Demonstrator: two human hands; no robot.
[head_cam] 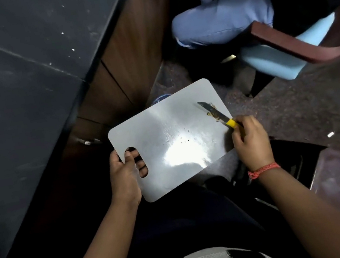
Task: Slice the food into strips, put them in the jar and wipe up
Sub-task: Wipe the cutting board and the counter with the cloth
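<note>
- The cutting board [166,138] is held up off the floor, in front of the seated person's lap, between the two hands.
- The left hand [124,172] grips the board's near-left end, fingers through the handle slot.
- The right hand [249,140] is at the board's right edge, holding the knife [218,114].
- The knife's blade lies on the board's far-right corner, tip pointing away and left, with food scraps beside it.
- The table [13,98] stands to the left of the board.
- The chair [282,53] stands beyond the board to the right, with another person's knee [214,22] above its seat.
</note>
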